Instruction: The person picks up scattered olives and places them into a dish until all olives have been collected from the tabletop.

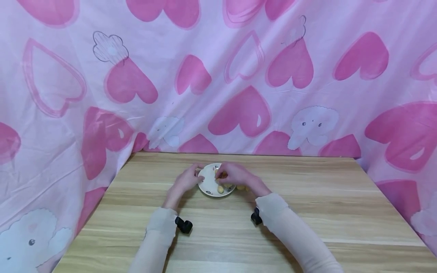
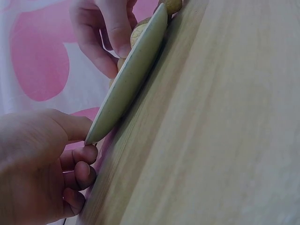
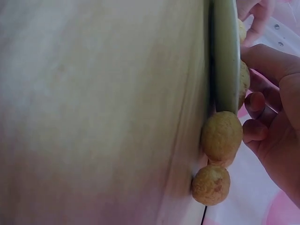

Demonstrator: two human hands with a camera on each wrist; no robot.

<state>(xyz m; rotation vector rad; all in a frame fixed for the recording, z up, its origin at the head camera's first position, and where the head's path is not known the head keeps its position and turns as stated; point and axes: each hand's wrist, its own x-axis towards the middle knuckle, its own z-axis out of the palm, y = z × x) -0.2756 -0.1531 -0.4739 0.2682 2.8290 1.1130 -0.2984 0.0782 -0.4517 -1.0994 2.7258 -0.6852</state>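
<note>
A white plate [image 1: 209,185] with small printed marks near its rim sits on the table. My left hand [image 1: 187,179] pinches its left rim, thumb on top and fingertips underneath; the left wrist view shows this grip on the plate [image 2: 123,93] from the side. Over the plate's right half, my right hand [image 1: 236,175] has its fingers curled around a tan walnut, mostly hidden by them. Another walnut [image 1: 220,189] lies near the plate's front edge. In the right wrist view, a walnut [image 3: 243,79] shows at the rim, close under the right thumb.
Outside the plate's right edge, several walnuts rest on the wooden table [image 1: 218,242], among them a near walnut [image 3: 222,137] and a farther walnut [image 3: 211,185]. A pink heart-patterned cloth [image 1: 239,110] hangs behind the table and along its sides.
</note>
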